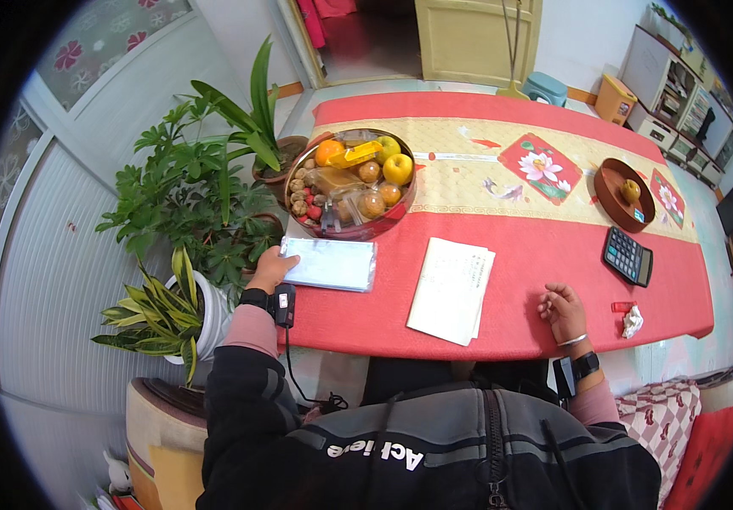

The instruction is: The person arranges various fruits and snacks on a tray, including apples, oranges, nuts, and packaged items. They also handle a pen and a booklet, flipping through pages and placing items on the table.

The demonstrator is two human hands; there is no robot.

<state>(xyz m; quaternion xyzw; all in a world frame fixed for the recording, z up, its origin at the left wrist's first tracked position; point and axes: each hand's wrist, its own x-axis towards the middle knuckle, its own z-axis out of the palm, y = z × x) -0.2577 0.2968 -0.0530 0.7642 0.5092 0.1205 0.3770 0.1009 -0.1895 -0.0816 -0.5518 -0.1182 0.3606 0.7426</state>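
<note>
My left hand (273, 266) grips the left edge of a clear plastic sleeve of papers (331, 264), thumb on top, at the near left of the table. My right hand (562, 306) hovers at or rests on the red tablecloth (519, 255), fingers loosely curled, with nothing seen in it. Between the hands lie folded paper sheets (451, 290) bearing writing. A black calculator (627, 256) sits beyond my right hand. To the right of that hand are a small red object (623, 306) and a crumpled white tissue (632, 322).
A round basket (398, 223) of fruit, walnuts and wrapped items stands behind the plastic sleeve. A round brown tray (609, 197) with one fruit is at the far right. Potted plants (197, 309) crowd the table's left side. A patterned cloth (660, 408) covers a seat at lower right.
</note>
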